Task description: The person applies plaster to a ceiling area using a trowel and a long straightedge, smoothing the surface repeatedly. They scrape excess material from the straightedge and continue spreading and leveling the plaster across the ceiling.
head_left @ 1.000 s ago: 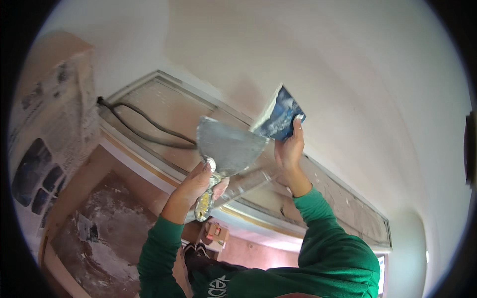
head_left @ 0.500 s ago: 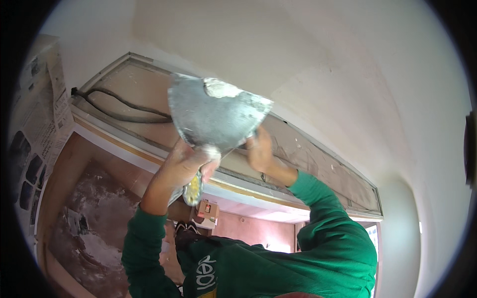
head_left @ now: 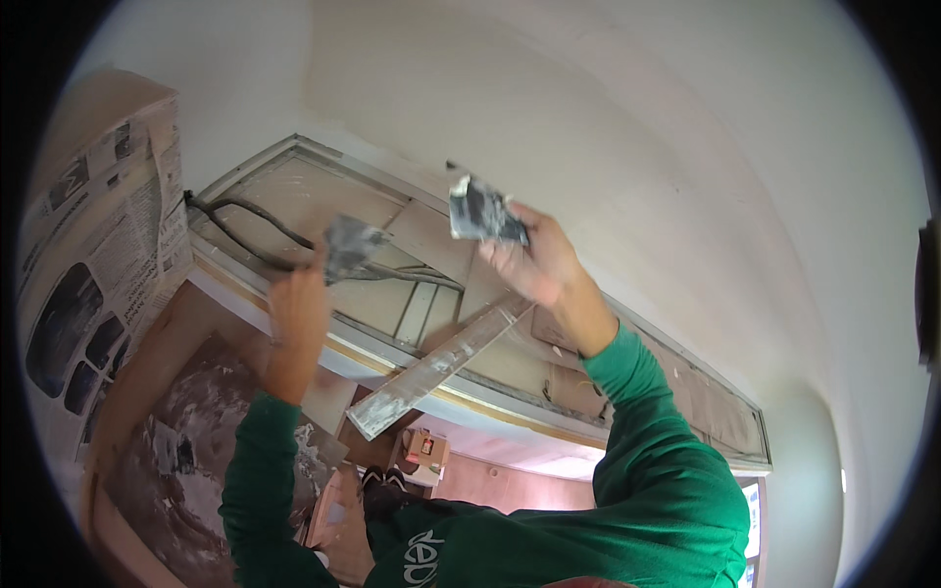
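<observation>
My left hand (head_left: 297,312) is closed around a putty knife, whose grey, smeared blade (head_left: 353,247) points up and to the right over the recessed ledge. Slightly blurred, its handle is hidden in my fingers. Higher and to the right, my right hand (head_left: 541,257) grips a second putty knife (head_left: 487,212) in front of the wall. Some white filler clings to the far left of that dark blade. The two tools are apart.
A long whitish strip (head_left: 436,375) lies slantwise across the ledge (head_left: 470,392), overhanging its near edge. Black cables (head_left: 257,220) run along the recess. Newspaper (head_left: 108,284) covers the left side. Below are a splattered floor sheet (head_left: 211,441) and a small cardboard box (head_left: 428,447).
My hands were close together at a wide blade held up near the camera. Now they are apart: the left one lower and to the left, the right one higher, each with a blade.
</observation>
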{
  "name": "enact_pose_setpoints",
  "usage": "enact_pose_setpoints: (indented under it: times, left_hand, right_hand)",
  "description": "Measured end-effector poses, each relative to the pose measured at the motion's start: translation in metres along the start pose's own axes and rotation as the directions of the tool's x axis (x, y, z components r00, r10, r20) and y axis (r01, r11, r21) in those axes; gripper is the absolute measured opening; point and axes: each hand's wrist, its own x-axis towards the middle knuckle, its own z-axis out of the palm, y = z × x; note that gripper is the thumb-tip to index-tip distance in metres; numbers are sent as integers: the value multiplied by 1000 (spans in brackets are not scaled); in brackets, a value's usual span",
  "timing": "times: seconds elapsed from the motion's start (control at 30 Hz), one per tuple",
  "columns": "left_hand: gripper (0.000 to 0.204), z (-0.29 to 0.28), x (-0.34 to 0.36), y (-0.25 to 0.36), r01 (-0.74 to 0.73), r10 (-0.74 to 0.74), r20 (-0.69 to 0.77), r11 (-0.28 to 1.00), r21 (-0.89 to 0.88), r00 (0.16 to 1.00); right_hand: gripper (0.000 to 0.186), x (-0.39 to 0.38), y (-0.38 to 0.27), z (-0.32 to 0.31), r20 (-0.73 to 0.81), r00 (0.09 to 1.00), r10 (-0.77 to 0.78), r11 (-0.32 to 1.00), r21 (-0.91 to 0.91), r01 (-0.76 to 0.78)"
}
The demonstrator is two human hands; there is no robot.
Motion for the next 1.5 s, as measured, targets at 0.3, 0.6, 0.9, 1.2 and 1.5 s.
enact_pose_setpoints:
  times: [0.3, 0.6, 0.9, 1.2, 1.5]
  left_hand:
    - [76, 37, -3, -57, 221, -201, -204, 972, 84, 958]
    - [81, 38, 7, -63, 261, -261, -126, 965, -17, 957]
    - [81, 35, 7, -63, 267, -267, -89, 964, -13, 960]
    - [84, 32, 10, -57, 251, -245, -83, 966, 62, 966]
    - [80, 52, 8, -71, 220, -211, -110, 973, 74, 971]
  right_hand:
    - [47, 258, -16, 80, 943, 275, -188, -922, -266, 282]
    - [49, 450, -38, 118, 958, 283, -38, -928, 71, -366]
    - [40, 510, -38, 82, 966, 249, -63, -936, 29, -350]
    - [38, 436, 18, -11, 641, 767, -32, -999, -12, -32]
    - [35, 42, 41, -44, 167, 948, -269, -4, -985, 173]
